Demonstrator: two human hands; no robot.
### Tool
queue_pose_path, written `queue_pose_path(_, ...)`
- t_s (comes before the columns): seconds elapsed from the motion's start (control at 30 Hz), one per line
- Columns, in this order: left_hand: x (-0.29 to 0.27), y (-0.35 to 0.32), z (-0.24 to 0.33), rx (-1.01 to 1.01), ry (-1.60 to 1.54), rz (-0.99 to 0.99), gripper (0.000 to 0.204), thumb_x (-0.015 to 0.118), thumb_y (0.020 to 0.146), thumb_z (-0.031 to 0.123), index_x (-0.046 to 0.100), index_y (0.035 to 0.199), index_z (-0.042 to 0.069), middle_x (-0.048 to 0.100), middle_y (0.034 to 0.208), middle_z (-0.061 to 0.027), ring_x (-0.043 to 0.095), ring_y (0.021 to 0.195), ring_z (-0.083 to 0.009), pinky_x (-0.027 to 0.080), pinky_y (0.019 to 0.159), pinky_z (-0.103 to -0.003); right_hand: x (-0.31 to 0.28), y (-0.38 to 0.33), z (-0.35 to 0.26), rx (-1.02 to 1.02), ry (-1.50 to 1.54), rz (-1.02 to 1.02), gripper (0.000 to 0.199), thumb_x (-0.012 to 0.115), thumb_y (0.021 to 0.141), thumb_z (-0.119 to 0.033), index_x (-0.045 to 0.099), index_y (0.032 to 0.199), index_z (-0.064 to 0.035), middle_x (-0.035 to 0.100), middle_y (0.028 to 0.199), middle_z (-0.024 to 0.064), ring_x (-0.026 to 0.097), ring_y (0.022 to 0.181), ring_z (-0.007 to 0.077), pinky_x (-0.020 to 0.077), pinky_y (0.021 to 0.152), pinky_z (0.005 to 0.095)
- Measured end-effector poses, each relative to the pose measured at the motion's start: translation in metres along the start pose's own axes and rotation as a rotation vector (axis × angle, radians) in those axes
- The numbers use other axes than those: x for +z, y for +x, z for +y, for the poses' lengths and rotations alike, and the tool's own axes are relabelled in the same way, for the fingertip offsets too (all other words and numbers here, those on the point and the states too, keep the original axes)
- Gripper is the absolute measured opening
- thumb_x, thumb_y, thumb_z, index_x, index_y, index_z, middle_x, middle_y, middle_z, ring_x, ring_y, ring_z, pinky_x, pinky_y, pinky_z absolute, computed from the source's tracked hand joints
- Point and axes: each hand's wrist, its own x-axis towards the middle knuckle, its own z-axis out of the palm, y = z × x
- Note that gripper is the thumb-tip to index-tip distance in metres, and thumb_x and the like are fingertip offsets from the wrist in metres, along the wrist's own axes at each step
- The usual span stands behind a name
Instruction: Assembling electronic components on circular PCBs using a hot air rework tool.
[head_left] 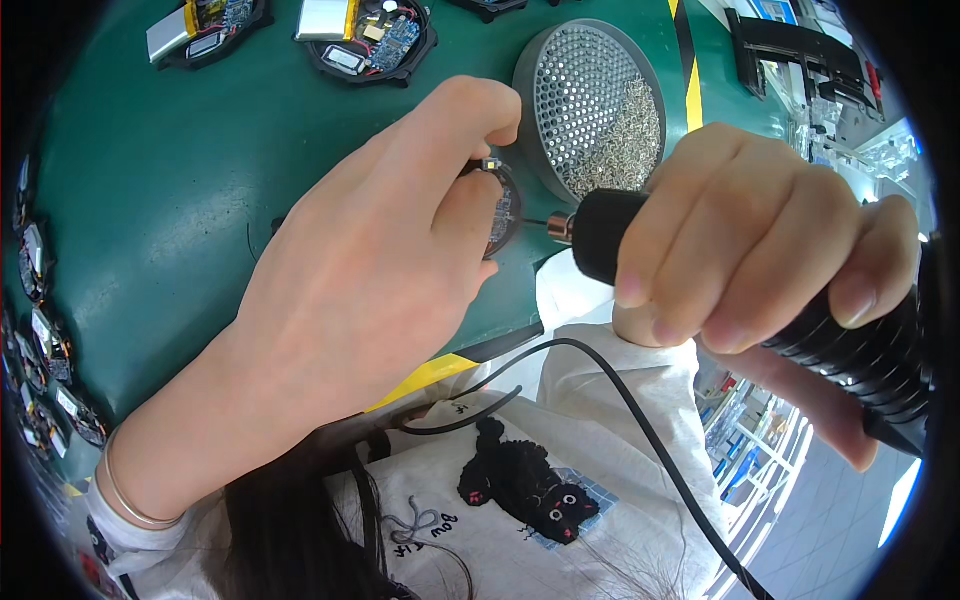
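One green work surface (pixel 160 150) extends beneath and to the left of a round grey dish (pixel 530 112), its far left edge lost in the dark lens rim. Below the dish lies a pale garment (pixel 665 385), partly covered by dark hair and crossed by a black cable (pixel 567 342), whose far end is cut off at the lower edge.

The left hand (pixel 370 240), left of and below the dish, has its fingers curled in tightly around a small circuit unit; most fingertips are hidden behind the hand and the unit. The right hand (pixel 745 230), right of and below the dish, wraps its fingers closely around a black screwdriver (pixel 605 238); the hand conceals the middle of the handle, and the ribbed rear fades into the right rim.

Left of the dish, at the upper edge, sit two open units (pixel 395 45) with silver packs and blue boards, both cropped at the top. More units (pixel 50 345), well left of the dish, are distorted and too crowded to count.

The circuit unit (pixel 503 215) is near the dish's lower left side, largely covered by the fingers. The thin bit (pixel 535 222) points at its edge; contact cannot be determined. Inside the dish, small silver screws (pixel 620 140) heap toward the right, individually indistinct.
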Motion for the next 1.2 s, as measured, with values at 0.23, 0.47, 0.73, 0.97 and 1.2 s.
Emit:
queue_pose_path(0.23,0.003,0.0,-0.001,0.002,-0.033,0.022,0.047,0.08,0.053,-0.004,0.059,0.096,-0.003,0.049,0.12,-0.016,0.059,0.1,-0.0282,0.053,0.082,-0.036,0.006,0.002,0.006,0.0,0.013,0.017,0.07,0.065,0.081,-0.06,0.04,0.114,-0.0041,0.058,0.082,0.0099,0.061,0.053,0.017,0.0547,0.047,0.0291)
queue_pose_path(0.47,0.004,0.0,0.0,-0.036,-0.016,0.023,0.042,0.079,0.054,-0.006,0.06,0.092,-0.004,0.049,0.119,-0.0157,0.059,0.1,-0.0269,0.052,0.083,-0.035,-0.008,0.007,-0.002,0.166,0.164,-0.24,0.048,0.062,0.091,-0.04,0.039,0.114,-0.0051,0.062,0.085,0.0164,0.062,0.054,0.0251,0.0552,0.045,0.0381)
queue_pose_path(0.73,0.004,-0.001,0.002,-0.031,0.021,0.031,0.037,0.077,0.057,-0.005,0.06,0.09,-0.004,0.049,0.119,-0.0152,0.059,0.101,-0.0263,0.052,0.084,-0.034,-0.011,0.011,0.003,0.142,0.214,-0.334,0.024,0.048,0.096,-0.024,0.039,0.111,-0.0065,0.061,0.085,0.017,0.061,0.054,0.0249,0.0553,0.045,0.0377)
queue_pose_path(0.97,0.001,0.0,0.005,-0.01,-0.015,0.005,0.042,0.079,0.056,-0.005,0.06,0.093,-0.003,0.048,0.12,-0.0153,0.058,0.102,-0.0262,0.052,0.084,-0.034,-0.008,-0.002,0.009,-0.108,0.117,-0.016,0.068,0.059,0.085,-0.063,0.041,0.112,-0.0037,0.057,0.079,0.008,0.062,0.054,0.0151,0.0556,0.046,0.0282)
queue_pose_path(1.2,0.002,-0.002,-0.004,-0.044,0.01,0.008,0.048,0.08,0.056,-0.005,0.059,0.098,0.0,0.043,0.128,-0.0163,0.057,0.104,-0.0273,0.05,0.086,-0.036,-0.053,-0.017,-0.001,-0.022,-0.127,-0.075,0.099,0.051,0.072,-0.084,0.048,0.127,-0.0027,0.055,0.097,0.005,0.059,0.075,0.0168,0.0477,0.066,0.0339)
